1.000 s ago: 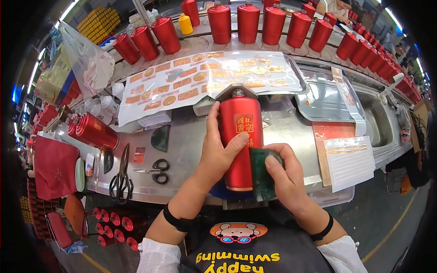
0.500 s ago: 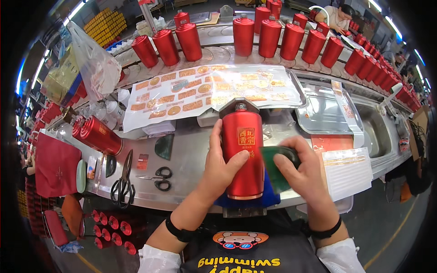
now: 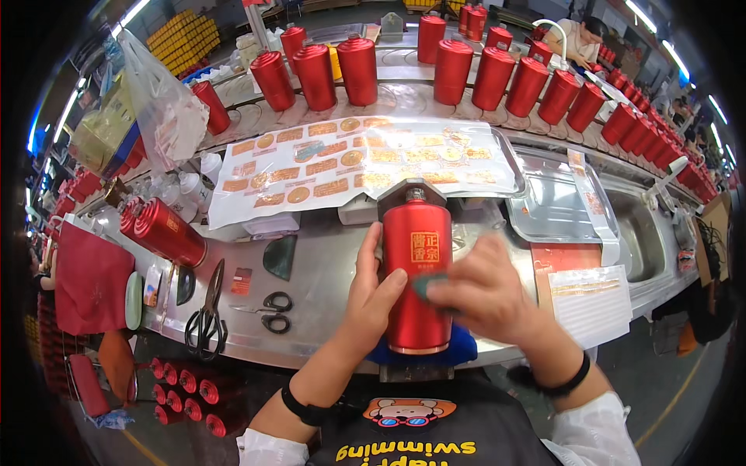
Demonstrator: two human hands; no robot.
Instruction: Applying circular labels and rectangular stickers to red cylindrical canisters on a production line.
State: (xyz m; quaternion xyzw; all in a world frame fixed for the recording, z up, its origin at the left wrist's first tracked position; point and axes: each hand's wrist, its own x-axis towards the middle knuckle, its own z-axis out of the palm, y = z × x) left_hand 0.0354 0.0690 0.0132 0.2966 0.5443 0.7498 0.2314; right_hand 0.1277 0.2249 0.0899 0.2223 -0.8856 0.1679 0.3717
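Observation:
A red metallic bottle (image 3: 418, 225) with a gold emblem lies in front of me, its neck against a dark angled stop (image 3: 386, 194) and its base over a blue cloth (image 3: 460, 349). My left hand (image 3: 369, 295) wraps its left side, thumb on the front. In my right hand (image 3: 493, 295), blurred by motion, is a dark green scraper (image 3: 426, 286), held across the bottle's front below the emblem. Most of the scraper is hidden by the fingers. Beyond the bottle, a white sheet of gold stickers (image 3: 284, 179) is spread out.
Red bottles (image 3: 453, 74) stand along the curved conveyor. Left on the bench are large scissors (image 3: 208, 314), small scissors (image 3: 274, 312), another green scraper (image 3: 280, 259) and two lying bottles (image 3: 169, 231). Right are a metal tray (image 3: 552, 210), white sheets (image 3: 590, 303) and a sink (image 3: 633, 233).
My right hand has moved left, bringing the scraper from beside the bottle onto its front. The bottle has shifted slightly toward me. Bottles on the conveyor have travelled to the right.

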